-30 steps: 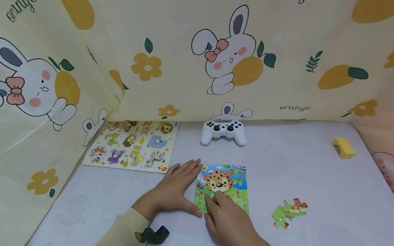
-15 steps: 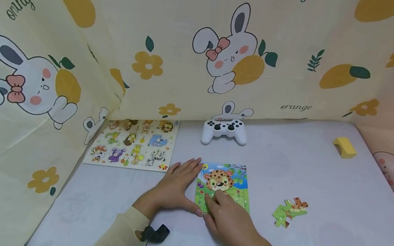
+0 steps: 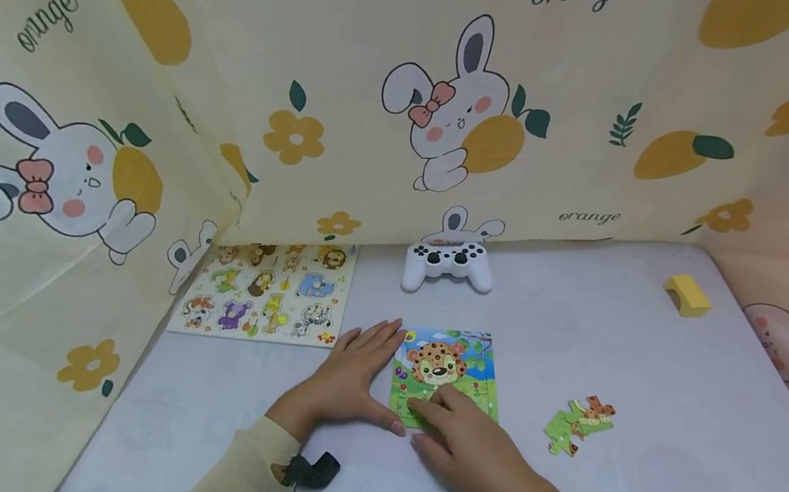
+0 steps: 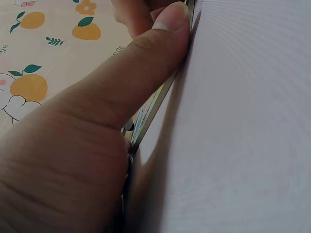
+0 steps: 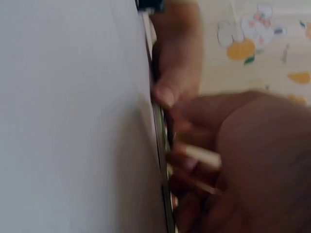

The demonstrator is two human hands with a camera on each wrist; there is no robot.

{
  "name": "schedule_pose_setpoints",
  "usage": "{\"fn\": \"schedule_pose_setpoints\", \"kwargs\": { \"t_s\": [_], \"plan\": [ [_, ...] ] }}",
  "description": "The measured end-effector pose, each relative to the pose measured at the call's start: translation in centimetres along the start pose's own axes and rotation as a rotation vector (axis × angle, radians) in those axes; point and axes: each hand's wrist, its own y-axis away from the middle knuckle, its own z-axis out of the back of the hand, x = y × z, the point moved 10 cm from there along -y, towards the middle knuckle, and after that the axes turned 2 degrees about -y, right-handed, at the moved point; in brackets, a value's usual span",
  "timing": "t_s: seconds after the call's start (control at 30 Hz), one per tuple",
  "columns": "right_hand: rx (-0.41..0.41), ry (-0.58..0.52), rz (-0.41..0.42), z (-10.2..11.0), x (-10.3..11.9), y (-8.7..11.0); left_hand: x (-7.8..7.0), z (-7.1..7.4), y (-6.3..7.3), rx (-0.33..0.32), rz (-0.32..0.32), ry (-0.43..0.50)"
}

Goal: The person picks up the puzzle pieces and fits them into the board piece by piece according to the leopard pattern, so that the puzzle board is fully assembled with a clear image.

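Note:
A small square jigsaw puzzle [image 3: 487,358] with a leopard's face on a blue and green scene lies in the middle of the table. My left hand [image 3: 351,379] lies along its left side, fingers stretched out and thumb at the lower left corner. Over the lower part of the puzzle, my right hand [image 3: 468,450] has its fingers bent, with the index fingertip near the green area. In the right wrist view a pale-edged puzzle piece [image 5: 203,156] shows between the curled fingers; its printed face is hidden. Several loose puzzle pieces [image 3: 577,427] lie in a cluster to the right.
An animal puzzle board [image 3: 284,333] lies at the back left. A white game controller [image 3: 448,265] sits at the back, and a yellow arch block [image 3: 688,297] at the back right. A printed cloth [image 3: 347,46] encloses the white table's far side.
My right hand has shifted slightly right, and its index finger now lies flatter and lower over the puzzle. The left hand keeps its place; the head view has tilted slightly.

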Motion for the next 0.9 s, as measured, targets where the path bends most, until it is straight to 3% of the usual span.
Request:
{"fn": "schedule_pose_setpoints", "kwargs": {
  "t_s": [0.2, 0.37, 0.6, 0.7, 0.83, 0.9],
  "plan": [
    [0.023, -0.156, 0.066, 1.0, -0.2, 0.7, 0.2, -0.2, 0.0, -0.001, 0.008, -0.003],
    [-0.055, -0.249, 0.082, 2.7, -1.4, 1.6, 0.3, -0.3, -0.1, 0.01, 0.017, -0.005],
    [-0.265, -0.384, 0.116, 7.1, -5.2, 3.5, 0.4, -0.4, -0.3, 0.011, 0.021, -0.004],
    [-0.308, -0.48, 0.079, 8.9, -7.3, 4.4, 0.4, -0.3, -0.3, 0.003, 0.018, 0.005],
    [-0.337, -0.691, 0.022, 11.1, -10.5, 6.0, 0.5, -0.4, -0.3, 0.001, 0.017, 0.007],
    [-0.35, -0.811, 0.042, 12.1, -11.9, 7.0, 0.5, -0.4, -0.2, 0.0, 0.015, 0.009]
  ]
}}
